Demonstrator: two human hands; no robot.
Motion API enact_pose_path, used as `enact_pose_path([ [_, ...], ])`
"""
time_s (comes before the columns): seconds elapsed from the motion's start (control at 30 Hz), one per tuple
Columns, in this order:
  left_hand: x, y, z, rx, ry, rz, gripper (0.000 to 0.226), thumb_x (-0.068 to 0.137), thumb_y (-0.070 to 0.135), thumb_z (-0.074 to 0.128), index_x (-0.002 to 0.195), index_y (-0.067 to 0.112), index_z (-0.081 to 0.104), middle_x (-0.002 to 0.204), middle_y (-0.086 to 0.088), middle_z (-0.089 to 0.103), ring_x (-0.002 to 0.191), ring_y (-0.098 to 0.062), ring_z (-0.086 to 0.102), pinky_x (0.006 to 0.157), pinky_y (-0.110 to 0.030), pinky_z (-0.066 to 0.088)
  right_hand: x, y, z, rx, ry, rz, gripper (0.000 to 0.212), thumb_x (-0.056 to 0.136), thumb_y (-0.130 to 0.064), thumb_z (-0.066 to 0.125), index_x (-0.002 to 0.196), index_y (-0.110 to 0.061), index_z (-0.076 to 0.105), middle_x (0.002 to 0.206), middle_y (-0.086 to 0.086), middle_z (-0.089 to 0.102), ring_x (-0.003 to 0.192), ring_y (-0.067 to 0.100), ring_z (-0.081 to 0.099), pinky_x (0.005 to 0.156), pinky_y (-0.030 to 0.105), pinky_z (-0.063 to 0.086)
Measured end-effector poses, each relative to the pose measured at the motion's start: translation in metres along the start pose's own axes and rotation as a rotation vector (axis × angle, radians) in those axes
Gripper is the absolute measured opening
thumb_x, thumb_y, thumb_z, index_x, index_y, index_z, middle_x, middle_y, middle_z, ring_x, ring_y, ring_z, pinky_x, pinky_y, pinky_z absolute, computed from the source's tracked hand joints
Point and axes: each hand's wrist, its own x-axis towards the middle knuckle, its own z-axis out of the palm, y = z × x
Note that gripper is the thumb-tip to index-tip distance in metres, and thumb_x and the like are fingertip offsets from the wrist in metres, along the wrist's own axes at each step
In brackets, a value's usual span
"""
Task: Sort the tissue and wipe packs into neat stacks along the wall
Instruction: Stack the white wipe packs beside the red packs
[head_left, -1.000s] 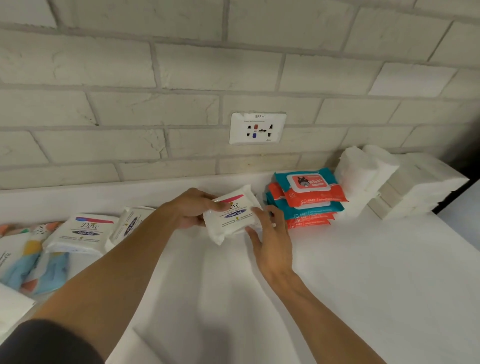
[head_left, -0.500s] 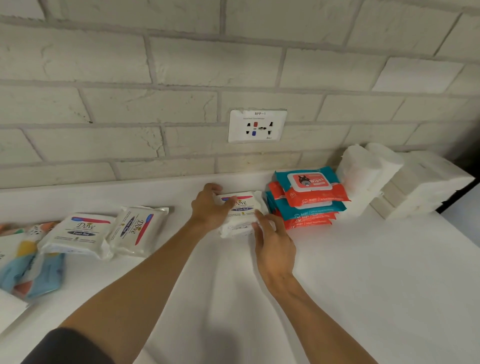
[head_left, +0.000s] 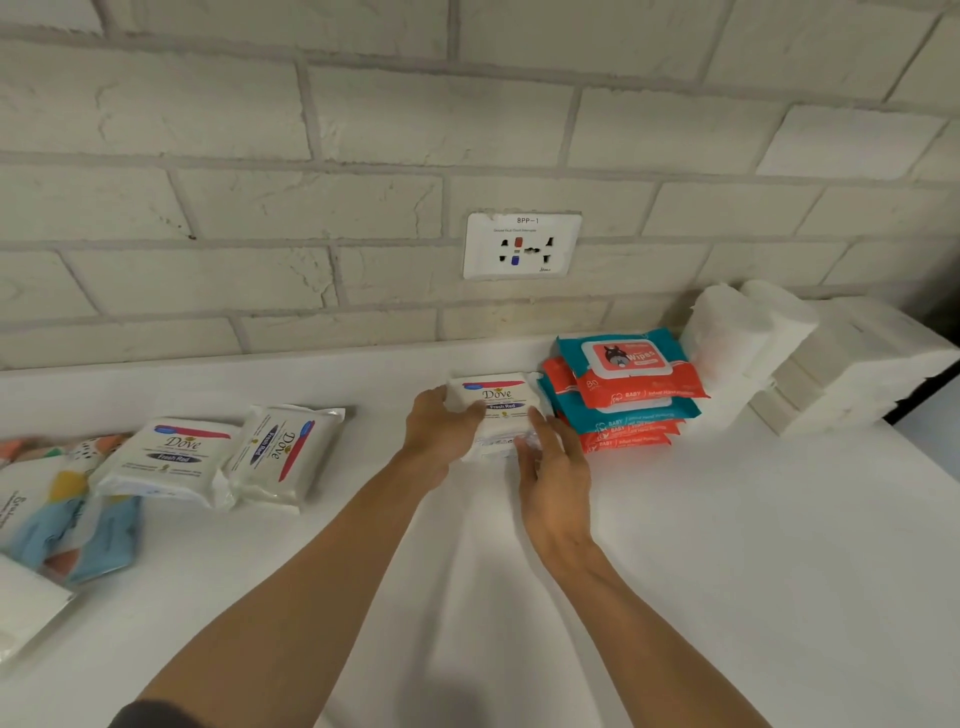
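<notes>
one dove pack (head_left: 496, 399) in left hand (head_left: 440, 432), front edge hidden behind right hand (head_left: 555, 470)

Left hand (head_left: 441, 431): was bare, with the back of it and the knuckles in plain view.
Left forearm (head_left: 322, 571): was bare and lean, uncovered the whole way back from the wrist.
Sleeve (head_left: 137, 716): a plain dark cuff edge showed far behind the left hand, only a sliver of it in frame.
Right hand (head_left: 553, 467): was bare, its back also showing.
Right forearm (head_left: 639, 623): was bare from the wrist back to the frame's edge.
</notes>
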Motion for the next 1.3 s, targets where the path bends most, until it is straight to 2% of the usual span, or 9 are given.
enact_pose_path([
  [0.1, 0.001, -0.001, 0.000, 0.005, -0.014, 0.003, 0.036, 0.084, 0.023, 0.072, 0.118, 0.014, 0.066, 0.110, -0.007, 0.072, 0.094, -0.025, 0.071, 0.081, -0.046, 0.060, 0.000, 0.005, 0.001, -0.020, 0.010, -0.047, 0.046, 0.099, -0.025, 0.048, 0.145, -0.019, 0.043, 0.152, 0.000, 0.037, 0.140, 0.013, 0.033, 0.110, 0.015, 0.022],
  [0.2, -0.004, -0.001, -0.003, 0.009, -0.025, -0.002, 0.046, 0.085, 0.027, 0.069, 0.128, 0.014, 0.059, 0.118, -0.008, 0.069, 0.098, -0.026, 0.069, 0.083, -0.044, 0.059, 0.000, 0.003, 0.003, 0.029, 0.052, 0.034, 0.045, 0.099, -0.023, 0.051, 0.144, -0.022, 0.044, 0.150, 0.002, 0.039, 0.128, 0.011, 0.046, 0.098, 0.012, 0.040],
  [0.3, -0.013, 0.003, -0.013, -0.003, 0.012, -0.021, 0.054, 0.090, 0.027, 0.064, 0.139, 0.012, 0.047, 0.120, -0.008, 0.066, 0.100, -0.026, 0.067, 0.089, -0.043, 0.057, -0.004, -0.003, 0.002, -0.139, 0.134, -0.013, 0.046, 0.096, -0.024, 0.056, 0.141, -0.023, 0.048, 0.151, 0.007, 0.038, 0.121, 0.025, 0.057, 0.090, 0.037, 0.057],
  [0.37, -0.019, 0.007, -0.026, 0.008, 0.046, -0.023, 0.057, 0.089, 0.027, 0.063, 0.141, 0.013, 0.044, 0.118, -0.006, 0.066, 0.091, -0.022, 0.066, 0.090, -0.042, 0.056, -0.007, -0.011, -0.002, -0.177, 0.164, -0.014, 0.044, 0.095, -0.026, 0.058, 0.138, -0.024, 0.052, 0.149, 0.008, 0.039, 0.115, 0.027, 0.059, 0.084, 0.039, 0.058],
  [0.6, -0.061, 0.004, -0.097, 0.013, 0.124, 0.105, 0.032, 0.084, 0.023, 0.066, 0.115, 0.023, 0.062, 0.104, -0.002, 0.070, 0.094, -0.019, 0.069, 0.086, -0.044, 0.058, -0.028, -0.055, 0.010, 0.061, 0.131, -0.114, 0.021, 0.090, -0.011, 0.064, 0.110, -0.013, 0.068, 0.126, 0.008, 0.062, 0.104, 0.025, 0.064, 0.076, 0.037, 0.060],
  [0.77, -0.090, -0.003, -0.154, 0.162, 0.210, 0.179, 0.020, 0.087, 0.014, 0.062, 0.106, 0.020, 0.067, 0.103, 0.001, 0.071, 0.085, -0.014, 0.067, 0.065, -0.023, 0.053, -0.053, -0.104, 0.034, 0.291, -0.078, 0.010, 0.013, 0.088, -0.011, 0.063, 0.097, -0.020, 0.067, 0.089, -0.003, 0.068, 0.062, 0.003, 0.060, 0.063, 0.012, 0.048],
  [0.93, -0.109, -0.007, -0.213, 0.354, 0.199, 0.188, 0.024, 0.087, 0.011, 0.062, 0.110, 0.019, 0.063, 0.113, 0.003, 0.068, 0.099, -0.016, 0.063, 0.087, -0.026, 0.050, -0.069, -0.137, 0.059, 0.410, -0.218, 0.215, 0.013, 0.090, -0.017, 0.062, 0.101, -0.021, 0.068, 0.087, -0.006, 0.065, 0.072, 0.011, 0.062, 0.052, 0.009, 0.043],
  [1.07, -0.112, -0.004, -0.247, 0.485, 0.186, 0.218, 0.027, 0.089, 0.011, 0.061, 0.116, 0.013, 0.062, 0.111, 0.004, 0.063, 0.101, -0.013, 0.059, 0.084, -0.020, 0.041, -0.075, -0.158, 0.075, 0.427, -0.283, 0.337, 0.019, 0.091, -0.024, 0.059, 0.109, -0.022, 0.062, 0.087, -0.012, 0.061, 0.074, 0.005, 0.059, 0.060, 0.017, 0.046],
  [1.3, -0.101, -0.006, -0.262, 0.488, 0.072, 0.177, 0.035, 0.088, 0.016, 0.064, 0.123, 0.018, 0.061, 0.122, 0.000, 0.064, 0.110, -0.018, 0.061, 0.090, -0.021, 0.041, -0.063, -0.178, 0.102, 0.427, -0.270, 0.534, 0.037, 0.089, -0.030, 0.060, 0.122, -0.018, 0.051, 0.106, 0.002, 0.057, 0.077, 0.009, 0.055, 0.083, 0.036, 0.056],
])
